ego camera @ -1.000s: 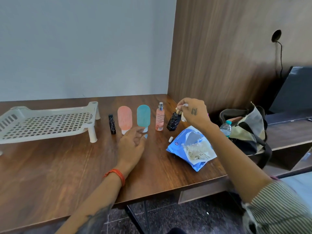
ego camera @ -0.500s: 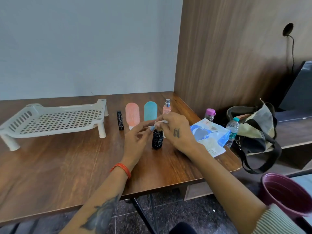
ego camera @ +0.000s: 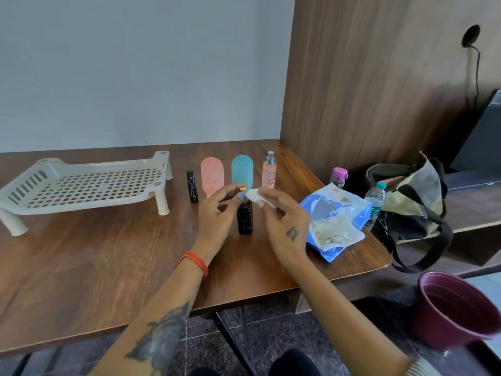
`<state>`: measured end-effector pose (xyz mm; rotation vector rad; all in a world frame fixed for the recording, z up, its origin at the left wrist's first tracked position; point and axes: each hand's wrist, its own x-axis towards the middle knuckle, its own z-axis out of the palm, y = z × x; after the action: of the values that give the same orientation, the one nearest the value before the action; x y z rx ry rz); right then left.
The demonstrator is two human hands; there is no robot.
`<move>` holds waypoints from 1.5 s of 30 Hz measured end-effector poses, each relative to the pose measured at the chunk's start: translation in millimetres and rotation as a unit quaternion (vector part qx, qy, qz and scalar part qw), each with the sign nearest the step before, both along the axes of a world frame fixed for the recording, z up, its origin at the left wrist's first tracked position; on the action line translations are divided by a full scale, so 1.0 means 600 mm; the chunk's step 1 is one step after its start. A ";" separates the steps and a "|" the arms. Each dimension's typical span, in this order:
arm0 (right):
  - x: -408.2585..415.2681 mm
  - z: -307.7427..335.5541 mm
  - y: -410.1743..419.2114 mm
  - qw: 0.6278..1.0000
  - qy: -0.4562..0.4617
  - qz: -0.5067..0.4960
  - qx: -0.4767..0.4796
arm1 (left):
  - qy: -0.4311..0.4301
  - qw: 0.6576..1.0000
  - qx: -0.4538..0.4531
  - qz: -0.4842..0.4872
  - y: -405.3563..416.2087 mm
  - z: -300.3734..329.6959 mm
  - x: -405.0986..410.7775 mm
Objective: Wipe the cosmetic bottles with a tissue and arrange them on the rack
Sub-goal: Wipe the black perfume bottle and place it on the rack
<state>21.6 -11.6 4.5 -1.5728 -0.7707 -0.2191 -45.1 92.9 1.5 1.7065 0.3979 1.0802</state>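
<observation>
A black patterned bottle [ego camera: 244, 220] stands upright on the wooden table [ego camera: 108, 261] between my hands. My left hand [ego camera: 217, 213] pinches its gold top with thumb and fingers. My right hand [ego camera: 284, 223] pinches a small white tissue [ego camera: 260, 198] against the bottle's top. Behind them stand a slim black tube [ego camera: 192, 185], a pink bottle [ego camera: 212, 176], a teal bottle [ego camera: 242, 169] and a pink spray bottle [ego camera: 269, 172]. The white plastic rack [ego camera: 86, 185] sits at the left with nothing on it.
An open blue tissue pack [ego camera: 334, 221] with crumpled tissues lies at the table's right edge. Beyond it are a pink-capped bottle [ego camera: 339, 177], a water bottle [ego camera: 375, 202] and a bag [ego camera: 412, 202]. A maroon bucket [ego camera: 455, 310] stands on the floor at right.
My right hand carried the black bottle from the back right down to the table's middle. My left hand came up to its top. The view swung left.
</observation>
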 end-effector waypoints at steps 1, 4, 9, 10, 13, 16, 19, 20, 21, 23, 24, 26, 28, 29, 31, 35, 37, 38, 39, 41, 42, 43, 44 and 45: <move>-0.006 -0.006 0.006 1.000 -0.013 0.008 -0.010 | 0.004 1.000 -0.001 0.002 0.001 -0.001 0.001; -0.011 -0.021 0.016 0.999 -0.040 0.016 -0.003 | 0.017 1.000 -0.006 0.016 0.011 -0.005 -0.002; 0.002 -0.030 0.018 0.998 -0.058 -0.001 -0.032 | 0.019 0.999 -0.018 0.030 0.026 -0.012 -0.006; 0.003 -0.030 0.017 0.997 -0.072 -0.020 -0.019 | 0.023 0.999 -0.018 0.035 0.026 -0.012 -0.006; -0.006 -0.034 0.017 0.986 -0.164 -0.013 0.002 | 0.024 0.999 -0.014 0.034 0.021 -0.009 -0.006; -0.015 -0.039 0.021 0.971 -0.239 0.020 -0.026 | 0.028 0.999 -0.008 0.026 0.016 -0.006 -0.010; -0.014 -0.038 0.019 0.976 -0.216 0.013 -0.028 | 0.036 0.999 -0.002 0.021 0.015 -0.006 -0.011; -0.014 -0.038 0.019 0.976 -0.215 0.015 -0.034 | 0.038 0.999 -0.006 0.020 0.016 -0.006 -0.011; -0.012 -0.039 0.019 0.976 -0.212 0.019 -0.038 | 0.037 0.999 -0.013 0.019 0.018 -0.006 -0.011; -0.008 -0.038 0.021 0.984 -0.172 0.022 -0.039 | 0.025 0.999 -0.036 0.017 0.020 -0.005 -0.011; -0.005 -0.037 0.021 0.990 -0.137 0.014 -0.033 | 0.018 0.999 -0.048 0.014 0.020 -0.005 -0.011; 0.001 -0.034 0.020 0.996 -0.085 -0.014 -0.006 | 0.015 0.998 -0.061 0.014 0.019 -0.005 -0.011; -0.001 -0.033 0.019 0.994 -0.102 -0.020 0.016 | 0.019 0.998 -0.058 0.015 0.019 -0.006 -0.010; -0.005 -0.034 0.019 0.991 -0.133 -0.011 0.008 | 0.021 0.998 -0.052 0.013 0.019 -0.006 -0.009; -0.014 -0.036 0.019 0.979 -0.203 0.007 -0.025 | 0.024 0.999 -0.043 0.011 0.019 -0.006 -0.009; -0.005 -0.036 0.023 0.984 -0.174 -0.008 -0.036 | 0.021 0.998 -0.051 0.008 0.024 -0.008 -0.007; 0.000 -0.035 0.022 0.992 -0.121 -0.025 -0.013 | 0.023 0.998 -0.049 0.011 0.026 -0.010 -0.004; 0.001 -0.034 0.022 0.994 -0.107 -0.035 0.001 | 0.028 0.998 -0.046 0.014 0.026 -0.011 -0.004; 0.000 -0.033 0.021 0.993 -0.110 -0.042 0.012 | 0.031 0.999 -0.040 0.017 0.026 -0.011 -0.004; -0.008 -0.035 0.020 0.987 -0.160 -0.026 0.003 | 0.032 0.999 -0.023 0.017 0.025 -0.012 -0.004; -0.013 -0.037 0.020 0.981 -0.195 -0.010 -0.019 | 0.034 0.999 -0.015 0.015 0.026 -0.012 -0.005; -0.016 -0.039 0.021 0.974 -0.222 0.002 -0.043 | 0.039 0.999 -0.009 0.014 0.027 -0.012 -0.005; -0.016 -0.040 0.021 0.971 -0.230 0.007 -0.060 | 0.042 0.999 -0.006 0.014 0.027 -0.012 -0.006; -0.013 -0.041 0.023 0.974 -0.218 0.003 -0.064 | 0.042 0.999 -0.007 0.012 0.027 -0.012 -0.006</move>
<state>13.5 1.9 -20.0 -1.6660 -1.1489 -0.5325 -49.0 109.4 -5.8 1.7421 0.4803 1.0232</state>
